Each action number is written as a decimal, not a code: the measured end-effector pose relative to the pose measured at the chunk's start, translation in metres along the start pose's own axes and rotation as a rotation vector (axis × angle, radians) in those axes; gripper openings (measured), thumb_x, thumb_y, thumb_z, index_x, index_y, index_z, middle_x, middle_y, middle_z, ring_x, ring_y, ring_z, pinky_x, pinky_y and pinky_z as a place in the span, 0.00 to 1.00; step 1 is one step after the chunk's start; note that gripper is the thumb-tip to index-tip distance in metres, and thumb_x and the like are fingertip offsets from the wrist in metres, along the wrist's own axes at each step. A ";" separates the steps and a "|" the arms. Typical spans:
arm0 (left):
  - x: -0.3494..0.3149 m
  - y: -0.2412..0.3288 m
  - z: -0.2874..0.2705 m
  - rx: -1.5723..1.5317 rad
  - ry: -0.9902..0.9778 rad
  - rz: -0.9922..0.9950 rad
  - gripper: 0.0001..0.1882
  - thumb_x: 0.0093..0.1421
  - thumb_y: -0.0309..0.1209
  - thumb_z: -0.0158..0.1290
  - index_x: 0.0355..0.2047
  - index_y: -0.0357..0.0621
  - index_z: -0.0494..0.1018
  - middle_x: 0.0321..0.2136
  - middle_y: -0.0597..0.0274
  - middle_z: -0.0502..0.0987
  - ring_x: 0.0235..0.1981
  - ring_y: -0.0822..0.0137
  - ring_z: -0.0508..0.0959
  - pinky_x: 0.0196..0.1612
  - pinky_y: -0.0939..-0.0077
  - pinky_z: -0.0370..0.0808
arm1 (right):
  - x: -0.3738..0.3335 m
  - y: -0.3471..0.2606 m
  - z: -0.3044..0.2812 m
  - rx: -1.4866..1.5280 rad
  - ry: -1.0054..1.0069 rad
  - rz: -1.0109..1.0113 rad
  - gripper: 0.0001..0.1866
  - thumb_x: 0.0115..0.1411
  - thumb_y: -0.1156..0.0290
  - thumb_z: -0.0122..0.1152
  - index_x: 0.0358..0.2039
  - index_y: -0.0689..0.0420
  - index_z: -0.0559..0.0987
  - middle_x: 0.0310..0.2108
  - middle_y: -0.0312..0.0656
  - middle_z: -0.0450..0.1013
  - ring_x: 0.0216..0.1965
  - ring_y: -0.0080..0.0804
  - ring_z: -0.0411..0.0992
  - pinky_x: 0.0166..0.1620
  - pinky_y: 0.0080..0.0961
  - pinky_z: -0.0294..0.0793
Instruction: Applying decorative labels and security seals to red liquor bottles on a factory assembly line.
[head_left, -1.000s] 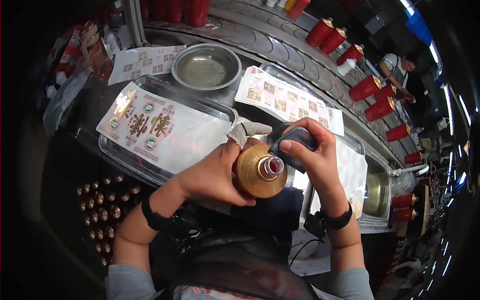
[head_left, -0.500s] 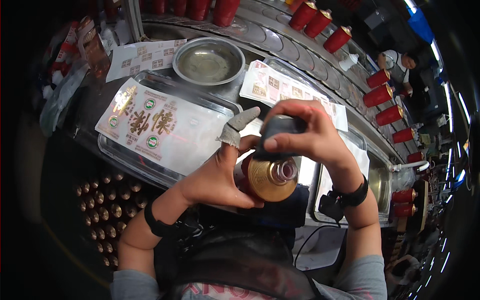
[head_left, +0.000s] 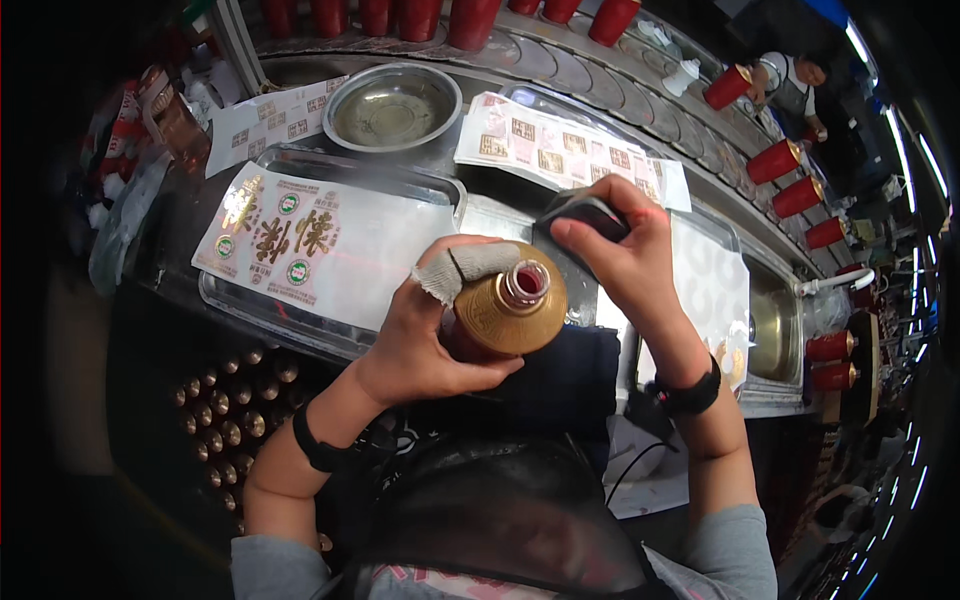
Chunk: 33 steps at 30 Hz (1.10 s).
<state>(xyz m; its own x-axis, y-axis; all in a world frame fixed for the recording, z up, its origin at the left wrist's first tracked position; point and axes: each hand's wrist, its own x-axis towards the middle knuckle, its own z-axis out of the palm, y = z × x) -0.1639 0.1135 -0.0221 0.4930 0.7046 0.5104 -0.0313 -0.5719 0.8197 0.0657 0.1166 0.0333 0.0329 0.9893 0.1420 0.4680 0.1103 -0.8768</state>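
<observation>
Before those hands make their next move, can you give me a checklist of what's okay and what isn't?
1. Left hand gripping the gold-shouldered bottle: ok, fingers and thumb are around it.
2. Right hand holding the dark block: ok.
3. Grey finger cover on: ok, it's on a left-hand finger.
4. Bottle mouth capped: not ok, it's open.
5. Bottle full: cannot tell, the inside isn't clear.
6. Printed sheet on the metal tray: ok.

The left grip [head_left: 415, 350] hides part of the gold-shouldered bottle [head_left: 520, 325]; the upper edge crops red bottles [head_left: 417, 18].
</observation>
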 end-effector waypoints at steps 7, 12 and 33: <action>-0.018 -0.003 0.029 0.154 0.189 0.012 0.44 0.41 0.29 0.73 0.59 0.41 0.65 0.57 0.50 0.62 0.57 0.54 0.71 0.60 0.64 0.70 | -0.052 -0.009 0.003 -0.002 0.044 -0.502 0.11 0.42 0.84 0.67 0.29 0.62 0.80 0.25 0.42 0.72 0.27 0.36 0.70 0.32 0.28 0.68; -0.024 -0.014 0.059 0.142 0.449 0.123 0.43 0.42 0.32 0.74 0.58 0.42 0.64 0.56 0.49 0.60 0.56 0.53 0.70 0.59 0.62 0.71 | -0.081 -0.025 0.022 -0.112 0.026 -0.787 0.14 0.40 0.81 0.69 0.32 0.61 0.81 0.28 0.41 0.74 0.28 0.38 0.72 0.33 0.30 0.72; -0.015 -0.010 0.065 0.374 0.507 0.040 0.47 0.39 0.38 0.76 0.56 0.42 0.60 0.51 0.52 0.60 0.51 0.54 0.67 0.53 0.62 0.68 | -0.078 -0.019 0.016 0.044 -0.108 -0.768 0.14 0.44 0.82 0.69 0.34 0.61 0.80 0.29 0.42 0.75 0.30 0.41 0.75 0.34 0.31 0.74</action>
<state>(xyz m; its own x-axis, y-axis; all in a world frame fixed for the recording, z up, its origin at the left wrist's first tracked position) -0.1142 0.0814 -0.0546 0.0211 0.7387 0.6738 0.3099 -0.6455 0.6980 0.0399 0.0393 0.0317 -0.3738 0.6373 0.6738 0.2893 0.7704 -0.5681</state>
